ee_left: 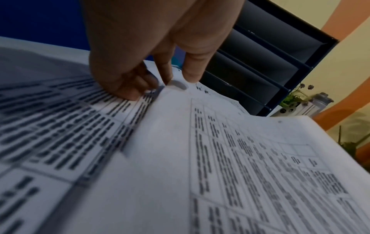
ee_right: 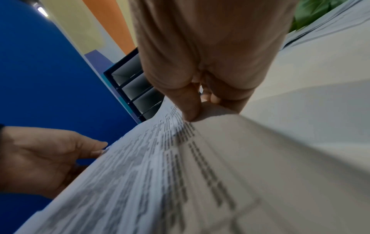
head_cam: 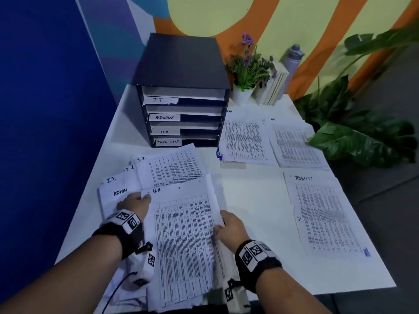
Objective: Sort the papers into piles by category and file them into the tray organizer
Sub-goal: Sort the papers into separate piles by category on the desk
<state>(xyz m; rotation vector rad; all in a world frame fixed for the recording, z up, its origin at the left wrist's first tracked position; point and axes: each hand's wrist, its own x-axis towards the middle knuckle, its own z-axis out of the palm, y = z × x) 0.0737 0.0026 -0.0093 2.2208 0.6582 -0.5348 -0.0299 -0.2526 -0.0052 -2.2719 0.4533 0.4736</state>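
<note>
The left hand (head_cam: 136, 203) pinches the top left corner of the H.R. sheet (head_cam: 186, 234), thumb on top and fingers (ee_left: 128, 85) curled beneath, while the right hand (head_cam: 229, 225) grips the sheet's right edge, thumb pressing the print and fingers (ee_right: 230, 96) tucked under. The sheet tops a loose heap (head_cam: 145, 177) of I.T. and ADMIN papers at the near left of the white worktop (head_cam: 249, 200); the heap's near edges hang past the worktop's front edge. Just behind the heap stands the black organizer (head_cam: 181, 91), its four trays marked I.T., ADMIN, H.R. and TASK LIST, against a blue panel (head_cam: 45, 109) that closes off the left side. To the right of the organizer two sorted piles lie side by side and touching: the admin pile (head_cam: 244, 139) and the H.R. pile (head_cam: 294, 143). The task list pile (head_cam: 324, 214) lies nearer, close to the worktop's right edge. A bare strip of worktop runs between the heap and these piles. At the back right stand a potted flower (head_cam: 247, 71), books (head_cam: 277, 85) and a bottle (head_cam: 292, 60); a leafy plant (head_cam: 362, 137) overhangs the H.R. pile's far right corner. The wall behind is painted orange and pale yellow.
</note>
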